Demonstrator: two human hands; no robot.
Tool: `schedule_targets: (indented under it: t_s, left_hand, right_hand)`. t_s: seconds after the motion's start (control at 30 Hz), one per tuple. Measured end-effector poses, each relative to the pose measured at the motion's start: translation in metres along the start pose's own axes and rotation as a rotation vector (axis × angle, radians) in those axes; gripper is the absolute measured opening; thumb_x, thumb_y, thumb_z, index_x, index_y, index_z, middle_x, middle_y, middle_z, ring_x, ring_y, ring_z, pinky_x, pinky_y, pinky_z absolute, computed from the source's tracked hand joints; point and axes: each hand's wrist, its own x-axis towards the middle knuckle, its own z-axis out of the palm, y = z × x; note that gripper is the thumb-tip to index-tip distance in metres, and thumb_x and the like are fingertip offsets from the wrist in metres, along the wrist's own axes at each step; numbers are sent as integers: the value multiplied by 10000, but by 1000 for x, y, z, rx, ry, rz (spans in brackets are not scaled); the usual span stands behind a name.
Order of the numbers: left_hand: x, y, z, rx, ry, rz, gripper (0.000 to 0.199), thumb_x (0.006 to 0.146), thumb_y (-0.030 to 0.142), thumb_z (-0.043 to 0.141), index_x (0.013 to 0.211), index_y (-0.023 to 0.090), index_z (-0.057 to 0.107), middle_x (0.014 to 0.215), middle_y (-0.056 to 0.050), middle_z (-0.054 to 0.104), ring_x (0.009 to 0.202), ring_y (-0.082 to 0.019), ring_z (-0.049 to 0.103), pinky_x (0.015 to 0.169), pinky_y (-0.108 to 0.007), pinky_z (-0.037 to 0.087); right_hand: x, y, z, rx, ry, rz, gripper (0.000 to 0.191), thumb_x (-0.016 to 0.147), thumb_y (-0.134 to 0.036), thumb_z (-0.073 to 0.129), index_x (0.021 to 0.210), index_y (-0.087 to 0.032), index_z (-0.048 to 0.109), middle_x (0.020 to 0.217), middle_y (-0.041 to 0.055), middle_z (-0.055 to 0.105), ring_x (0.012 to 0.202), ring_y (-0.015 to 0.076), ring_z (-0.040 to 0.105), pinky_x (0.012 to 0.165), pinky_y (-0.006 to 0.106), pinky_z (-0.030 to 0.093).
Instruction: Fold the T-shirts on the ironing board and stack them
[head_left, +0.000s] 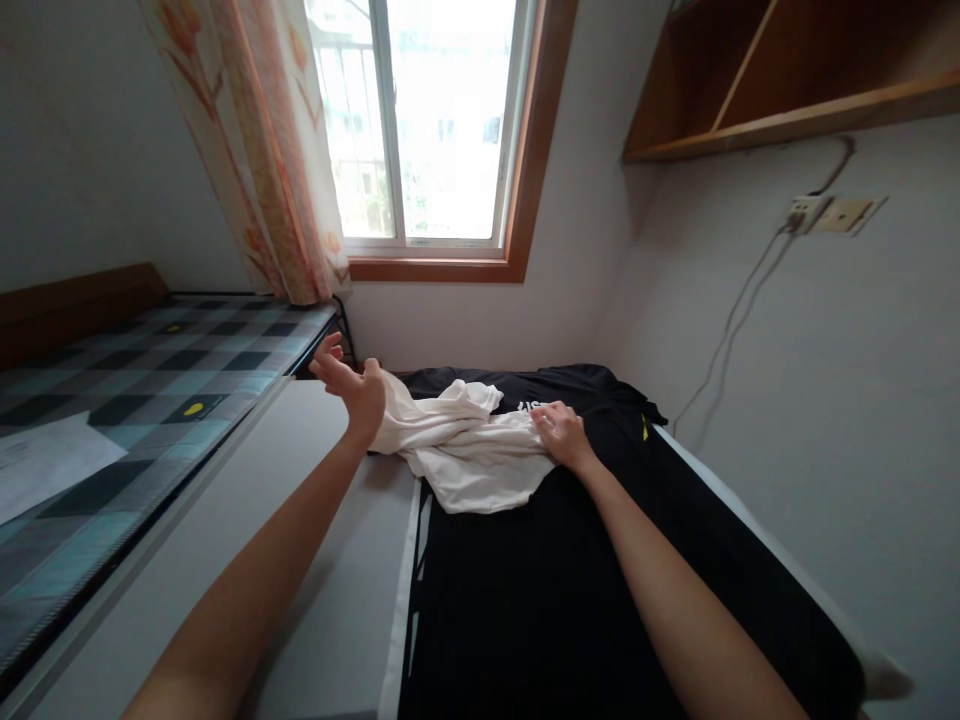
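Here, white cloth [480, 455] lies between the hands [360, 395] [562, 435].

So the cloth [465, 440] is between the left hand [349, 390] and right hand [562, 435], on top of the fabric [517, 600] covering the tabletop [352, 560]'s right side. Mattress [247, 345]'s off left, paper [52, 460] on it. Window [450, 120] behind, curtain [270, 150] left of that, shelf [795, 127] upper right.

Daylight floods from the window [456, 120], its panes blown out nearly white, leaving the room dim and greyish. Soft shading models the white cloth [480, 465]; the black cloth [525, 600] loses most detail, and a faint shadow lies beside the left forearm [271, 570]. Print on the paper [52, 463] is illegible, and wide-angle distortion stretches the edges.
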Motion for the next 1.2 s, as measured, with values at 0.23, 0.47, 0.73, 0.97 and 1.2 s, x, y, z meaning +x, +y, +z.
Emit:
schedule_targets:
  t_s: [0.23, 0.47, 0.73, 0.97, 1.2]
  left_hand:
    - [-42, -3, 3, 342, -966, 657, 394, 871, 315, 552, 1261, 262, 527, 1275, -86, 565, 1190, -252, 514, 999, -397, 312]
    - [-51, -24, 11, 464, -1140, 457, 254, 907, 419, 514, 984, 228, 664, 943, -59, 696, 885, -227, 636, 819, -324, 395]
    - [-25, -25, 11, 270, -517, 195, 260, 824, 263, 599, 1073, 206, 646, 1061, -83, 588, 956, -217, 587, 855, -346, 469]
    - [-41, 10, -3, 19, -1401, 432, 302, 822, 372, 651, 1085, 224, 643, 937, -24, 608, 804, -146, 596, 752, -267, 491]
    - [-53, 8, -14, 265, -1897, 564, 831, 542, 473, 853, 1301, 316, 555, 1234, -44, 551, 1106, -242, 552, 945, -301, 424]
  right_hand:
    - [-1, -5, -1, 123, -51, -78, 300, 879, -460, 509, 858, -218, 685, 924, 80, 686, 892, 243, 607, 810, 359, 426]
    - [2, -13, -9, 361, 146, 68, 362, 895, -527, 425, 848, -208, 590, 676, 27, 615, 624, 192, 561, 614, 289, 419]
    - [3, -2, -6, 313, 127, 139, 336, 836, -517, 505, 918, -207, 607, 742, 28, 614, 672, 189, 574, 660, 303, 445]
    - [-1, 3, 1, 125, 18, 92, 335, 759, -521, 603, 933, -242, 669, 964, 76, 682, 939, 272, 615, 853, 427, 436]
    - [9, 3, -3, 500, 255, 233, 405, 762, -587, 541, 812, -191, 606, 746, 55, 644, 690, 199, 576, 674, 330, 456]
